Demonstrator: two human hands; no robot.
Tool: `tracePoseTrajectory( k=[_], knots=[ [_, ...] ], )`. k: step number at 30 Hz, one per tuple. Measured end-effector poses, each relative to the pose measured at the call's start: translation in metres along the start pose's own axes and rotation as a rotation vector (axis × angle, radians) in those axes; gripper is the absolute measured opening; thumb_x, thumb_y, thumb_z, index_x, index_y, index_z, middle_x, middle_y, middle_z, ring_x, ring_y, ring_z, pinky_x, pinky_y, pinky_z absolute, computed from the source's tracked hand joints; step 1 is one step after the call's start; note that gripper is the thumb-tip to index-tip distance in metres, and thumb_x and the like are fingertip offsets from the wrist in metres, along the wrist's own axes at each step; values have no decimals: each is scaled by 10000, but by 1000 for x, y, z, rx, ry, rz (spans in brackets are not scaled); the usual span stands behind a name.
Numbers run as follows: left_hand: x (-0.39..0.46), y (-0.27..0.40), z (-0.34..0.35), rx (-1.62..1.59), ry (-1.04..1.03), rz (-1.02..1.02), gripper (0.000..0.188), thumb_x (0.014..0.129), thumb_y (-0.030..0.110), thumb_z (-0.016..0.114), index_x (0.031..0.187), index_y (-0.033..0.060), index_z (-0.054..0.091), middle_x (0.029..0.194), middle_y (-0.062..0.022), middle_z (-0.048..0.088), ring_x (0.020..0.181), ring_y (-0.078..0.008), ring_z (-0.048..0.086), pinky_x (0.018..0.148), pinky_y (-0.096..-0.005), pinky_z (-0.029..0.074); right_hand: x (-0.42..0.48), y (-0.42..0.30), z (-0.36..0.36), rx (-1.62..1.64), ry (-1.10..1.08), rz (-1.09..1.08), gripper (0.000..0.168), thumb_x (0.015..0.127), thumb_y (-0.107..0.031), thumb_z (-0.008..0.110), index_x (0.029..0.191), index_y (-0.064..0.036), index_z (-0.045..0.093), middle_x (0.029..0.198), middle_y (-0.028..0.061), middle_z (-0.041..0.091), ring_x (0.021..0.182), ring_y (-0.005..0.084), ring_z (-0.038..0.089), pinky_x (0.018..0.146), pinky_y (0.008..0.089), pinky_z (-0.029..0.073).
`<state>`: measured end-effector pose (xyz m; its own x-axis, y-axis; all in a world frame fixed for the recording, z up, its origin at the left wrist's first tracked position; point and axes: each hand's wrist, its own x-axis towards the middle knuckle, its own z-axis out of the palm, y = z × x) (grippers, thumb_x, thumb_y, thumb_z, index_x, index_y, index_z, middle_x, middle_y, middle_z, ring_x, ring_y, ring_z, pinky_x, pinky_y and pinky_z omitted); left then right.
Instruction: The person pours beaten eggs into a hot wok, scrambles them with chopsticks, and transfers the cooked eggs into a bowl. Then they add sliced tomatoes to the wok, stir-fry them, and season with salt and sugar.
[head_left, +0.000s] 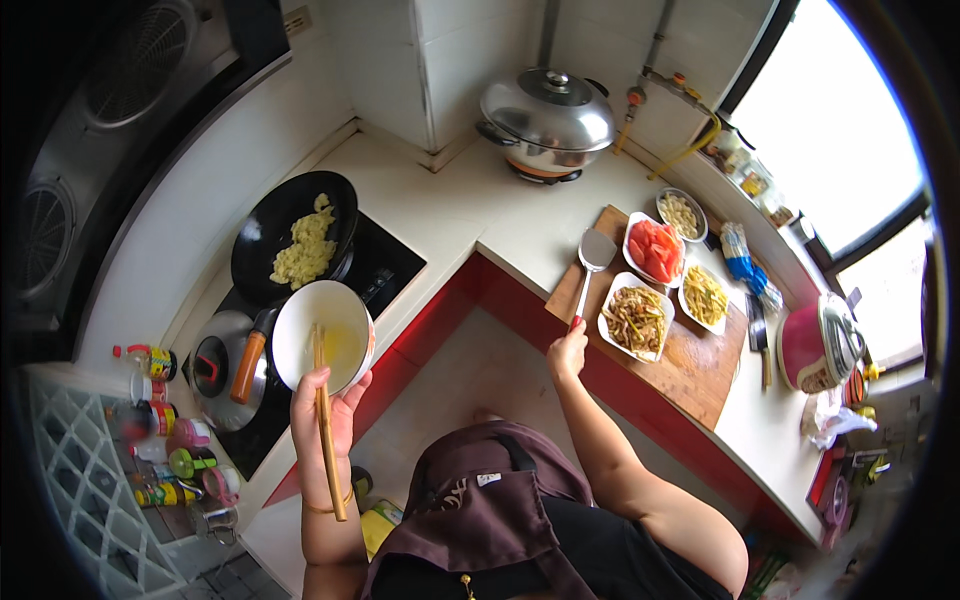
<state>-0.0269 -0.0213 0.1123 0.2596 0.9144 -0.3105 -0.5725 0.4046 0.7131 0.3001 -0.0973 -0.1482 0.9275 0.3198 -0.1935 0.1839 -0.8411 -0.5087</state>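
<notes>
My left hand holds a white bowl tilted, with a little yellow liquid inside, and a pair of wooden chopsticks across it. Just beyond the bowl, a black wok on the cooktop holds scrambled egg. My right hand grips the red handle end of a metal spatula, whose blade lies over the wooden cutting board. On the board are a dish of cut tomatoes, a dish of shredded food and a dish of yellowish strips.
A lidded steel pot stands in the back corner. A glass lid rests near the wok's wooden handle. Bottles crowd the left side. A cleaver, a small bowl of pale pieces and a pink cooker are at right.
</notes>
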Motion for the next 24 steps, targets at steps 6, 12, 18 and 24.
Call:
tracePoseTrajectory(
  k=[6, 12, 18, 24],
  knots=[
    [-3, 29, -19, -108, 68, 200, 443, 830, 124, 506, 1243, -11, 424, 1151, -151, 570, 988, -280, 601, 797, -415, 549, -40, -17, -58, 71, -35, -492, 572, 840, -129, 521, 1359, -101, 282, 1075, 202, 511, 949, 383, 546, 780, 457, 458],
    [-20, 79, -61, -94, 293, 473, 439, 785, 124, 562, 1200, 8, 482, 1126, -126, 579, 997, -254, 596, 798, -386, 542, -41, -121, -126, 145, -7, -957, 527, 802, -73, 550, 1307, -118, 407, 1008, 190, 562, 882, 379, 582, 748, 430, 488],
    [-13, 112, -122, -72, 515, 639, 473, 776, 109, 574, 1227, 62, 441, 1137, -94, 543, 1031, -221, 569, 802, -377, 531, -41, -250, -155, -185, -142, -1186, 424, 773, -176, 615, 1190, -166, 538, 929, 141, 619, 854, 326, 604, 745, 416, 477],
    [29, 108, -182, -189, 685, 767, 541, 739, 135, 579, 1246, 109, 393, 1217, -97, 443, 1089, -237, 492, 822, -418, 510, -76, -413, -119, -717, -242, -1475, 224, 766, -291, 620, 940, -158, 663, 885, 60, 667, 825, 272, 628, 698, 380, 492]
  ],
)
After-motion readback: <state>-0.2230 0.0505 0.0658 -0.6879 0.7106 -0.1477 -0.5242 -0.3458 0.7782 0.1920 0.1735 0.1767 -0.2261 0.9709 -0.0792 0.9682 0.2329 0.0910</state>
